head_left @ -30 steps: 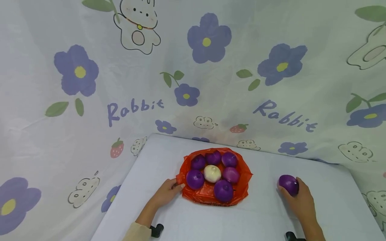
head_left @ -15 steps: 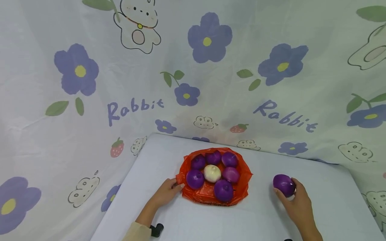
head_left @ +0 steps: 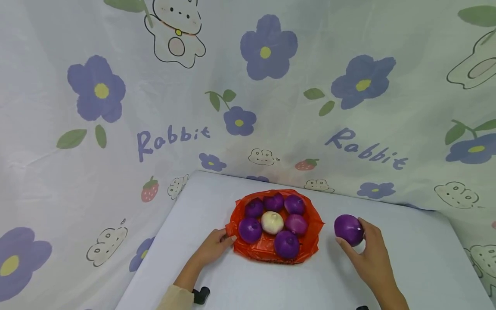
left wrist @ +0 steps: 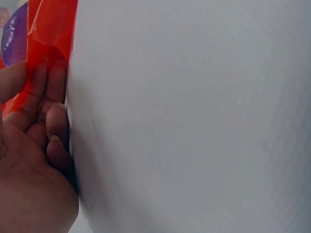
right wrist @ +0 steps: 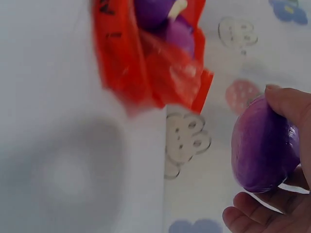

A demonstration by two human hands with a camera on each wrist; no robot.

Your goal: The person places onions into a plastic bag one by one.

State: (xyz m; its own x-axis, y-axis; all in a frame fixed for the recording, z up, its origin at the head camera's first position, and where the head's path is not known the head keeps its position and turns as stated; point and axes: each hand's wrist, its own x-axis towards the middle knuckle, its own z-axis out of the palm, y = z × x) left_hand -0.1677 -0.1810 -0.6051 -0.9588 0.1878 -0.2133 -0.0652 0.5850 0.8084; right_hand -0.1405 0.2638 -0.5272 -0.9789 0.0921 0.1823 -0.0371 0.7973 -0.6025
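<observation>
My right hand (head_left: 370, 258) holds a purple onion (head_left: 348, 230) between thumb and fingers, above the table and to the right of a red plastic bag (head_left: 263, 253). The right wrist view shows this onion (right wrist: 265, 145) with the thumb on top and fingers beneath. Several purple onions (head_left: 286, 244) and one white onion (head_left: 272, 222) sit in the opened bag. At the bag's left edge my left hand (head_left: 213, 249) pinches the rim; in the left wrist view the fingers lie behind the red plastic (left wrist: 51, 29) and the thumb in front.
Under the bag is a white table (head_left: 306, 288), its back edge against a patterned curtain (head_left: 271, 103) with flowers and rabbits. A black object (head_left: 201, 295) shows beside the left wrist.
My right hand has moved left and slightly up with the purple onion, closer to the bag. The left hand has stayed at the bag's rim.
</observation>
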